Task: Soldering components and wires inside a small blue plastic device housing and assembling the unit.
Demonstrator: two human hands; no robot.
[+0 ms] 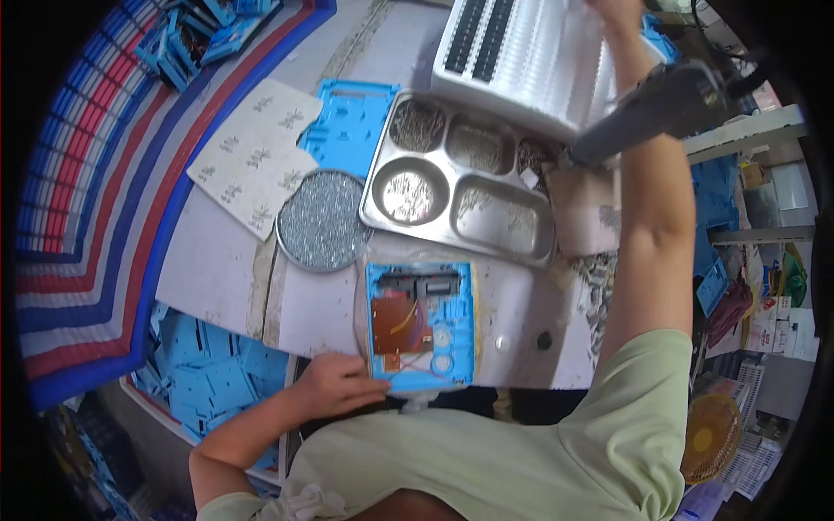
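Your left hand (337,386), fingers loosely extended, empty, at blue housing's (463,339) 7 o'clock corner, right hand (618,9), 1 o'clock, grip indeterminable

Left hand (337,387) low, elbow (205,458) bent, right arm (650,234) outstretched

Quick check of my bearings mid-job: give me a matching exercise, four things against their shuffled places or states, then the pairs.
1. Left hand
2. Brown circuit board
3. Round dish
4. White foam tray

A. Carries black parts in rows
B. Inside the open blue casing
C. Full of small grey pieces
D. At the casing's lower-left corner

Pairs: 1-D, 2-B, 3-C, 4-A
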